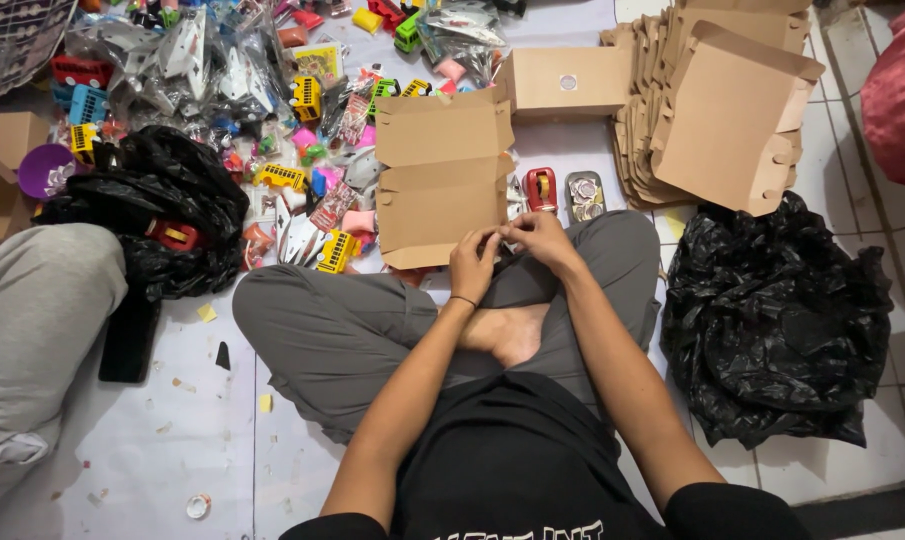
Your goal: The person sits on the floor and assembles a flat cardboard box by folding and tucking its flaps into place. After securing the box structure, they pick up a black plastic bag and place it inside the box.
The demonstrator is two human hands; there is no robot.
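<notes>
Head cam, looking straight down at someone sitting cross-legged on a white floor covering, grey trousers, black shirt. Both hands meet right in front of the knees at the near edge of a flat, unfolded brown cardboard box blank (440, 180), which lies on the floor reaching away from the person.

The left hand (472, 262) (thin black band on the wrist) has its fingers curled in and pinched at that near edge of the blank. The right hand (540, 238) sits just beside it, fingertips also bunched together, nearly touching the left. Whatever tiny thing they're pinching between them is too small to make out, so I honestly can't tell if it's just the cardboard flap or something else.

Just past the right hand, a small red tape dispenser (540, 187) sits on the floor with a little tin of small bits (585, 195) beside it. Further back there's one closed brown box (564, 80), and to the right of it a tall stack of flat box blanks (722, 110).

Left of the blank is a big messy heap of small plastic toys (272, 110), lots of yellow buses and packets. A crumpled black plastic bag (162, 205) sits on the left, and another black bag (772, 320) on the right by the knee. Far left there's a grey-clad leg (32, 330) of another person.
</notes>
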